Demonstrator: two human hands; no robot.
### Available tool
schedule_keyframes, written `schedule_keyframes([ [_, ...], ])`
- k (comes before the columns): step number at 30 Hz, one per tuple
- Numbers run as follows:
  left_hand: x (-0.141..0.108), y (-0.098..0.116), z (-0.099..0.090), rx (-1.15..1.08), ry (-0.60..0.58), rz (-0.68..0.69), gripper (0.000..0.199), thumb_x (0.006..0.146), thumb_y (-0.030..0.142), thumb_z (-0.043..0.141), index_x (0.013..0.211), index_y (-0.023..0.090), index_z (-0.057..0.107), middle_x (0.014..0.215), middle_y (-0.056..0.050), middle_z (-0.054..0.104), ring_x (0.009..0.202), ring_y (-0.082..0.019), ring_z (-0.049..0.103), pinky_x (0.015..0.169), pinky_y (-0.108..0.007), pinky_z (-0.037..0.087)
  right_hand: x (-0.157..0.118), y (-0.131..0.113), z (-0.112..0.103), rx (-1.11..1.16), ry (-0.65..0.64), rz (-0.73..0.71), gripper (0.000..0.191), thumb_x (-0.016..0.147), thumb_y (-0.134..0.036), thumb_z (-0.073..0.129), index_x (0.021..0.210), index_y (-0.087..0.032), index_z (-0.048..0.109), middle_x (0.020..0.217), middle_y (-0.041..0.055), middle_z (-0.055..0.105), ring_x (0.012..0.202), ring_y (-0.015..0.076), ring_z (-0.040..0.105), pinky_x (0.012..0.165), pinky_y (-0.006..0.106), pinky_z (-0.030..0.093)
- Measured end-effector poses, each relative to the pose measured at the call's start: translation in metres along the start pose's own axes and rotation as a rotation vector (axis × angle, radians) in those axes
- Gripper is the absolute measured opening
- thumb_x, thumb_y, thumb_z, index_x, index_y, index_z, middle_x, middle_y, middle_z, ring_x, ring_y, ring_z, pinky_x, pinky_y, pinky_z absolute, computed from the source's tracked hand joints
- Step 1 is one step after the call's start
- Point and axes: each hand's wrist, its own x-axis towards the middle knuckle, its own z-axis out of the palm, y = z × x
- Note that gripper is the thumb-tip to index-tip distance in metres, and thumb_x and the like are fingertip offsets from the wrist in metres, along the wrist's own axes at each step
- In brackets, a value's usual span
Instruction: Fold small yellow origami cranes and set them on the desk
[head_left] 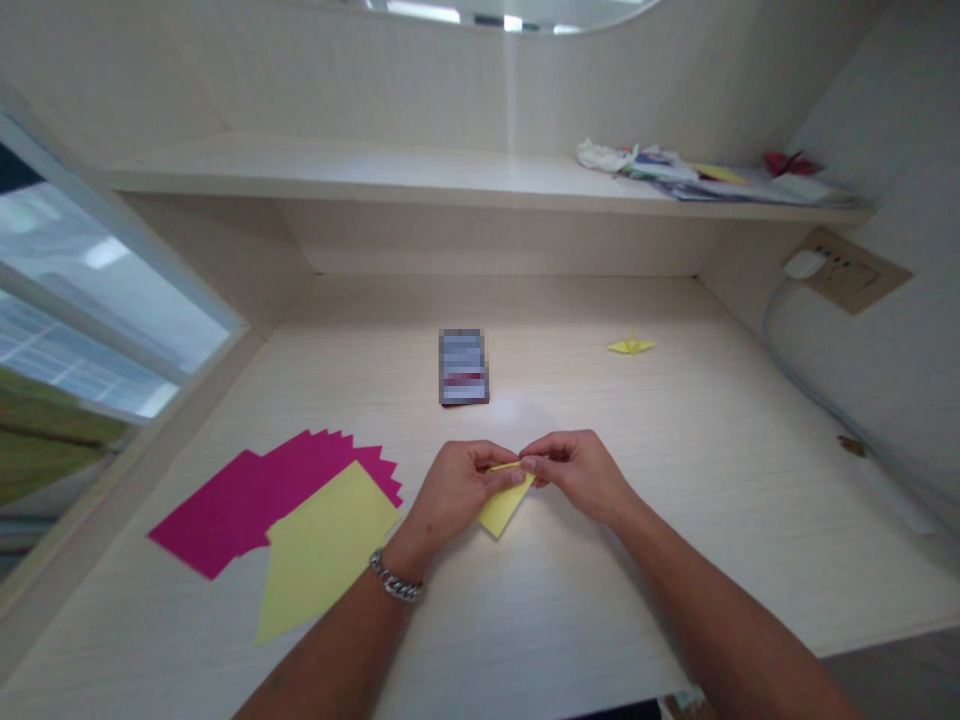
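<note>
A small folded piece of yellow paper (501,514) is between my two hands above the front middle of the desk. My left hand (463,482) pinches its upper left edge, the thumb lying on top. At the upper right corner, my right hand (576,468) grips the paper between thumb and fingers, and the fingertips of both hands nearly meet there. A silver chain bracelet (395,577) is round my left wrist. Left of my left hand, flat yellow sheets (322,560) partly cover a fanned stack of magenta paper (255,495).
Behind my hands lies a phone-like rectangle (463,367), its face blurred out. A yellow folded paper figure (631,346) sits at the back right. Papers (697,182) lie on the shelf (337,180) above. A cable (787,365) runs from the wall socket (855,272) down the right side.
</note>
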Motion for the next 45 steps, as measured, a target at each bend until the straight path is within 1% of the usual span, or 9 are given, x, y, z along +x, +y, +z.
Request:
schedule_keyframes([
  [10,-0.001,0.002,-0.002,-0.01,-0.026,-0.029,0.021,0.068,0.03,0.069,0.085,0.017,0.073,0.078,-0.005,0.073,0.063,-0.015,0.06,0.054,-0.023,0.042,-0.001,-0.004,-0.002,-0.03,-0.016,-0.003,0.019,0.071,-0.03,0.069,0.08,-0.014,0.073,0.064,0.0046,0.068,0.056,0.0138,0.06,0.056,0.027,0.048],
  [14,-0.001,0.003,-0.001,-0.02,-0.019,-0.039,0.022,0.07,0.031,0.068,0.086,0.016,0.073,0.078,-0.006,0.072,0.063,-0.015,0.06,0.054,-0.023,0.042,-0.002,-0.003,-0.002,-0.045,0.015,-0.02,0.016,0.071,-0.028,0.069,0.079,-0.014,0.073,0.063,0.0042,0.067,0.056,0.0133,0.059,0.056,0.026,0.047],
  [17,0.001,0.004,-0.001,-0.028,0.003,-0.029,0.023,0.074,0.035,0.063,0.082,0.015,0.072,0.076,-0.006,0.071,0.062,-0.014,0.06,0.053,-0.023,0.042,-0.002,-0.003,-0.001,-0.047,0.032,-0.035,0.014,0.071,-0.027,0.068,0.077,-0.015,0.072,0.063,0.004,0.067,0.057,0.0134,0.059,0.057,0.026,0.047],
  [21,0.001,0.002,0.001,-0.003,0.054,-0.042,0.018,0.074,0.03,0.062,0.074,0.014,0.07,0.068,-0.005,0.069,0.057,-0.013,0.057,0.051,-0.023,0.04,-0.002,-0.003,0.001,-0.072,0.046,-0.025,0.016,0.072,-0.028,0.067,0.079,-0.015,0.072,0.066,0.0045,0.068,0.059,0.0142,0.06,0.058,0.027,0.047],
  [27,-0.001,-0.002,0.001,0.079,0.099,0.028,0.019,0.075,0.033,0.061,0.074,0.016,0.07,0.069,-0.004,0.069,0.059,-0.014,0.057,0.052,-0.024,0.04,-0.002,-0.003,-0.001,-0.177,-0.042,-0.014,0.018,0.078,-0.028,0.059,0.079,-0.015,0.071,0.062,0.0035,0.066,0.056,0.0129,0.058,0.054,0.024,0.044],
  [31,0.002,-0.002,-0.002,0.011,0.072,0.007,0.023,0.076,0.035,0.06,0.079,0.015,0.07,0.073,-0.005,0.07,0.063,-0.015,0.059,0.056,-0.025,0.042,0.0,0.0,-0.003,-0.215,-0.006,-0.027,0.018,0.079,-0.028,0.057,0.08,-0.015,0.069,0.06,0.0029,0.064,0.056,0.0132,0.057,0.053,0.024,0.042],
  [34,0.003,-0.002,-0.001,0.05,0.082,0.034,0.021,0.078,0.033,0.057,0.076,0.014,0.068,0.07,-0.005,0.068,0.062,-0.015,0.058,0.056,-0.025,0.042,0.0,0.003,-0.003,-0.219,-0.025,-0.033,0.018,0.08,-0.027,0.056,0.081,-0.015,0.068,0.063,0.0029,0.064,0.057,0.0133,0.057,0.053,0.024,0.042],
  [40,-0.003,-0.002,0.006,0.271,0.113,0.179,0.02,0.08,0.029,0.052,0.077,0.017,0.068,0.074,-0.004,0.068,0.069,-0.017,0.059,0.062,-0.026,0.043,-0.004,-0.001,-0.001,-0.419,-0.059,-0.167,0.015,0.079,-0.022,0.054,0.08,-0.017,0.068,0.07,0.0016,0.066,0.063,0.0121,0.055,0.057,0.023,0.038],
  [45,-0.005,-0.001,0.005,0.297,0.077,0.203,0.019,0.08,0.03,0.052,0.077,0.018,0.067,0.075,-0.003,0.068,0.07,-0.017,0.059,0.064,-0.026,0.042,-0.007,-0.01,-0.002,-0.533,-0.088,-0.19,0.016,0.076,-0.018,0.053,0.076,-0.016,0.069,0.065,0.0003,0.064,0.058,0.011,0.052,0.054,0.022,0.035],
])
